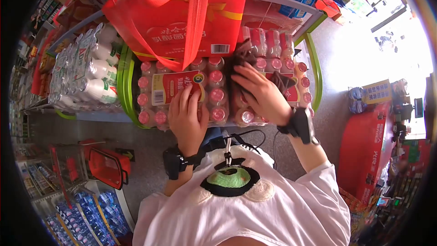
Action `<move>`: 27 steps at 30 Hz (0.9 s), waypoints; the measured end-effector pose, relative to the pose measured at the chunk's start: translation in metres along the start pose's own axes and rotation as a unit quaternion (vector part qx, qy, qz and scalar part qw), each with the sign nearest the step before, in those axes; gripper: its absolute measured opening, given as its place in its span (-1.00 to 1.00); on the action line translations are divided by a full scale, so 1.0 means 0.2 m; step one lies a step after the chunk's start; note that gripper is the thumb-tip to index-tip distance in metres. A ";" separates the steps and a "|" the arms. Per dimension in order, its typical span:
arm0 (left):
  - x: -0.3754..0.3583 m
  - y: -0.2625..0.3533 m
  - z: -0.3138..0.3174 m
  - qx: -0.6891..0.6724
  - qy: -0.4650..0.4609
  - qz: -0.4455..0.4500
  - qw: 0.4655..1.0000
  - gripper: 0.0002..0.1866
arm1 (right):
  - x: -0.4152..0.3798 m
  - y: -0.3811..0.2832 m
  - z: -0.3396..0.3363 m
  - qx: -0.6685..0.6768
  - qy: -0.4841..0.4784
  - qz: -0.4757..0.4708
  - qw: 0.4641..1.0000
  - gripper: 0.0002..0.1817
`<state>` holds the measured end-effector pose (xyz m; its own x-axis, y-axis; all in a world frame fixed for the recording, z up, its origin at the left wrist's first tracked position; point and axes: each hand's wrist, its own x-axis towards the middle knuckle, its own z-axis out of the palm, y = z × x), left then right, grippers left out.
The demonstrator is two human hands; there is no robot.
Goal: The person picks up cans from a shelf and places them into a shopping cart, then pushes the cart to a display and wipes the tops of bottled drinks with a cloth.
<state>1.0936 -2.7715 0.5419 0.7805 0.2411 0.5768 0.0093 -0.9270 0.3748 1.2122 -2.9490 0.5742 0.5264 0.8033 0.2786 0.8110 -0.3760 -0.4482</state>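
Now dark cloth [243,57] under right hand [259,93]; left hand [187,118] flat on bottle pack [182,91].

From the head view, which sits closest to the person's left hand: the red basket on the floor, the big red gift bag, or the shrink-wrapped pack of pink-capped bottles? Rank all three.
1. Shrink-wrapped pack of pink-capped bottles: directly under the left hand, touching it.
2. Big red fabric gift bag: stacked just beyond the pack, above the hand in the picture.
3. Red plastic shopping basket: down on the floor, off to the person's left.
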 end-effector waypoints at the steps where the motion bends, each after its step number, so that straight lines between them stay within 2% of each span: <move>1: 0.00 0.00 0.00 -0.007 -0.002 -0.001 1.000 -0.66 | -0.05 -0.01 -0.03 0.015 -0.017 -0.008 1.000 -0.54; 3: -0.01 0.00 0.00 0.007 0.004 0.005 1.000 -0.65 | -0.16 -0.06 -0.09 0.049 -0.037 0.017 0.998 -0.55; 4: -0.01 -0.01 0.01 0.013 0.007 0.008 1.000 -0.64 | -0.22 -0.05 -0.11 0.017 -0.019 0.040 0.999 -0.54; 6: -0.01 -0.01 0.01 0.010 0.007 0.010 1.000 -0.64 | -0.26 0.04 -0.14 -0.068 0.035 0.077 0.994 -0.51; 8: -0.01 -0.01 0.01 0.010 0.009 0.014 1.000 -0.64 | -0.24 0.15 -0.17 -0.097 0.088 0.111 0.985 -0.51; 10: -0.02 -0.01 0.01 0.011 0.013 0.012 1.000 -0.64 | -0.16 0.23 -0.12 -0.045 0.146 0.158 0.975 -0.53; 12: -0.02 -0.01 0.01 0.016 0.015 0.014 1.000 -0.64 | -0.06 0.24 -0.07 -0.054 0.133 0.104 0.984 -0.53; 15: -0.03 -0.02 0.02 0.016 0.015 0.010 1.000 -0.65 | 0.02 0.07 0.01 -0.022 0.077 0.044 0.996 -0.53; 17: -0.03 -0.03 0.02 0.004 0.013 0.005 1.000 -0.65 | -0.02 -0.04 0.04 -0.027 0.041 0.018 0.999 -0.55; 20: -0.04 -0.04 0.02 -0.004 0.018 0.008 1.000 -0.65 | -0.17 -0.11 -0.04 0.043 -0.036 0.008 0.998 -0.60; 22: -0.04 -0.03 0.01 -0.004 0.010 0.011 1.000 -0.63 | -0.25 -0.10 -0.09 0.065 -0.011 0.050 0.997 -0.64; 23: -0.04 -0.03 0.01 -0.003 0.005 0.011 1.000 -0.63 | -0.23 -0.11 -0.08 0.063 0.004 0.040 0.997 -0.64; 24: -0.03 -0.03 0.00 -0.003 0.001 0.012 1.000 -0.62 | -0.30 -0.03 -0.11 0.013 0.057 0.088 0.994 -0.64; 27: -0.03 -0.04 -0.01 -0.022 0.007 0.021 0.999 -0.62 | -0.24 0.09 -0.12 -0.050 0.127 0.131 0.982 -0.63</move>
<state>1.0879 -2.7656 0.5368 0.7710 0.2057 0.6027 -0.0521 -0.9229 0.3816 1.2078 -3.0057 0.5739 0.7563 0.5374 0.3731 0.6541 -0.6081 -0.4499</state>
